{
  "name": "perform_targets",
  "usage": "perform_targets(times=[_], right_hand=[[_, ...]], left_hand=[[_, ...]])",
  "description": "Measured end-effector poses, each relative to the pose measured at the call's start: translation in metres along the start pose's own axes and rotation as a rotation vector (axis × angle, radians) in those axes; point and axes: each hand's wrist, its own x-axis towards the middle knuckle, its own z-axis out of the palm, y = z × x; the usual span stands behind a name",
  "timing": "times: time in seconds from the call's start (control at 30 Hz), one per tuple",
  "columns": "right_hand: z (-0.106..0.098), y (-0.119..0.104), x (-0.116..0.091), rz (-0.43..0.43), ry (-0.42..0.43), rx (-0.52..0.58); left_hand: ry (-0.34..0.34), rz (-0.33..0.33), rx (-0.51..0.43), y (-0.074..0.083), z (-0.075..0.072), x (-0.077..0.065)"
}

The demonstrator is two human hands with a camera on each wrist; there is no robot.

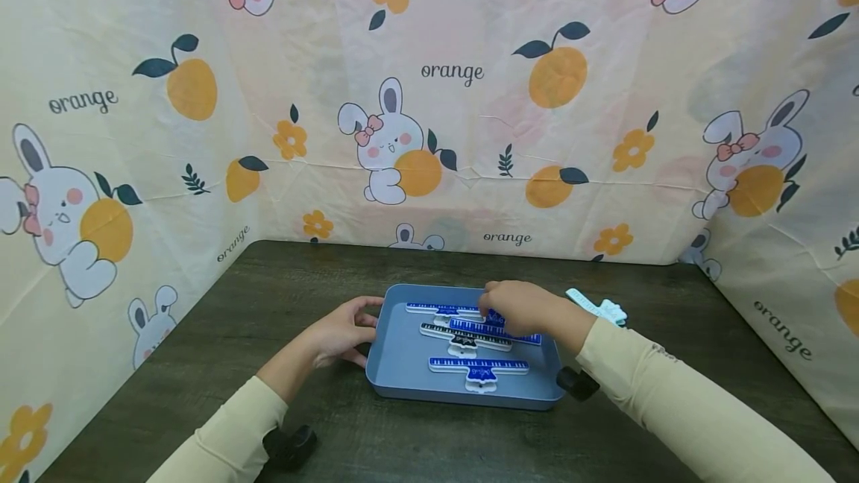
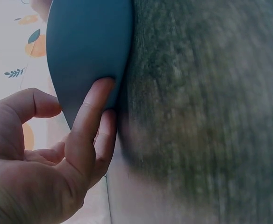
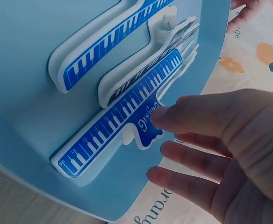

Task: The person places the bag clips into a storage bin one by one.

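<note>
Several long clips with piano-key strips lie in a blue-grey tray (image 1: 403, 386). My left hand (image 1: 342, 330) touches the tray's left side from outside; in the left wrist view its fingertips (image 2: 104, 86) rest on the outer wall. My right hand (image 1: 520, 308) is over the tray's far right part, at a blue clip (image 3: 120, 116). In the right wrist view the thumb overlaps that clip's "music" handle, while the other fingers extend beside it, spread apart. Beside this clip lies a black clip (image 1: 463, 338). Another blue clip (image 1: 443, 309) lies behind, partly hidden by the right hand.
One more blue clip (image 1: 479, 367) lies near the tray's front edge. Outside the tray, behind the right wrist, a light-blue clip (image 1: 607, 310) sits on the dark wooden table (image 1: 302, 274). Printed cloth (image 1: 470, 118) hangs round the table's back and sides.
</note>
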Motion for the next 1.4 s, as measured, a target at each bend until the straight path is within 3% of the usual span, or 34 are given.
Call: perform_targets(times=[0.53, 0.87, 1.4], right_hand=[[-0.008, -0.008, -0.015, -0.066, 0.039, -0.007], [-0.009, -0.015, -0.036, -0.142, 0.152, -0.082], [-0.003, -0.015, -0.062, -0.156, 0.365, -0.045]], left_hand=[[-0.008, 0.002, -0.004, 0.001, 0.000, 0.000], [0.005, -0.004, 0.001, 0.001, 0.001, -0.001], [0.003, 0.013, -0.001, -0.002, 0.002, 0.000]])
